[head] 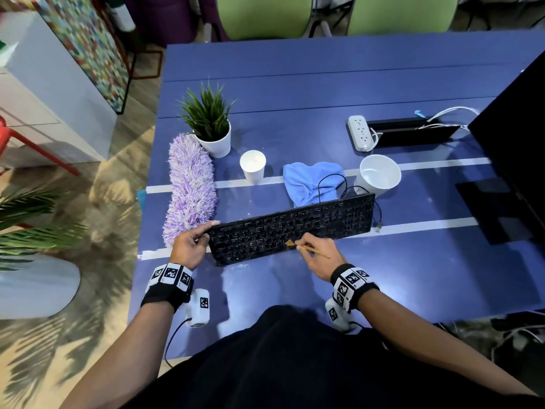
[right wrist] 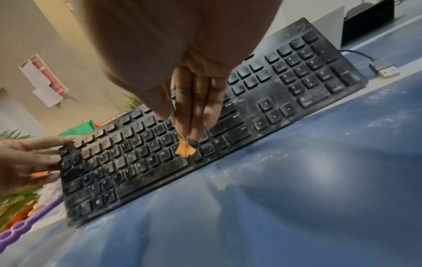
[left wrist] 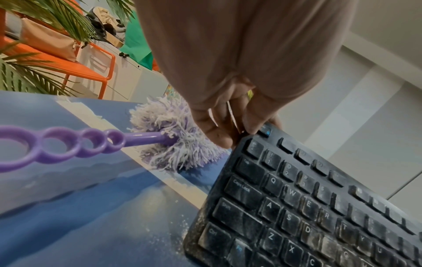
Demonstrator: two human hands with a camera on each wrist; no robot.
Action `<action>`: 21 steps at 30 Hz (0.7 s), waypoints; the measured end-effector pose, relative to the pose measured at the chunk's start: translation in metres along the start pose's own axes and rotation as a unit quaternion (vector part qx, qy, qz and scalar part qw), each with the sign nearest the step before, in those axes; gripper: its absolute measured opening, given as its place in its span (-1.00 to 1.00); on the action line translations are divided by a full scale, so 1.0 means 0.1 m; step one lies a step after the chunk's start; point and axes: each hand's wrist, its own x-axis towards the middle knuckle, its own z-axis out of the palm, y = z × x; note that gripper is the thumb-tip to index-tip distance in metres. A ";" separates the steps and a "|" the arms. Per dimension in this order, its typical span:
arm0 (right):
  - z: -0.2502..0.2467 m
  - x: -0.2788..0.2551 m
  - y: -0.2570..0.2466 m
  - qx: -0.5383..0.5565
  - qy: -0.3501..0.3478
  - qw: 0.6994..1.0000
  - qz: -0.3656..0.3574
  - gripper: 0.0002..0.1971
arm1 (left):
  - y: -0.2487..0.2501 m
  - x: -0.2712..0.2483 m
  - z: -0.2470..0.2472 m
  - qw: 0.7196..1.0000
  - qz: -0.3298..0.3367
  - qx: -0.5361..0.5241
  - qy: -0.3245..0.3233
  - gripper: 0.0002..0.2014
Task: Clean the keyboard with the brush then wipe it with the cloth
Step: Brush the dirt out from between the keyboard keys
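A dusty black keyboard (head: 292, 228) (left wrist: 319, 207) (right wrist: 205, 126) lies slanted on the blue table (head: 324, 93). My left hand (head: 191, 240) (left wrist: 230, 124) grips its left end, thumb on the top corner. In my right hand (head: 312, 252) (right wrist: 194, 108) I pinch a thin brush (head: 309, 247) like a pen. Its orange bristles (head: 290, 242) (right wrist: 185, 151) press on the keys near the bottom row, right of the space bar. A crumpled blue cloth (head: 309, 181) lies behind the keyboard, under its cable.
A purple duster (head: 190, 187) (left wrist: 171, 137) lies at the keyboard's left end, beside a potted plant (head: 211, 125). A paper cup (head: 253, 166), a white bowl (head: 379, 175), a power strip (head: 358, 132) and a dark monitor (head: 513, 143) stand behind and to the right. White dust specks the table (right wrist: 274, 159).
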 end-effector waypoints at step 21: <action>0.08 0.13 -0.37 0.015 0.014 0.998 -0.067 -0.98 | -0.03 0.02 0.02 1.000 0.012 -0.017 -0.012 -0.28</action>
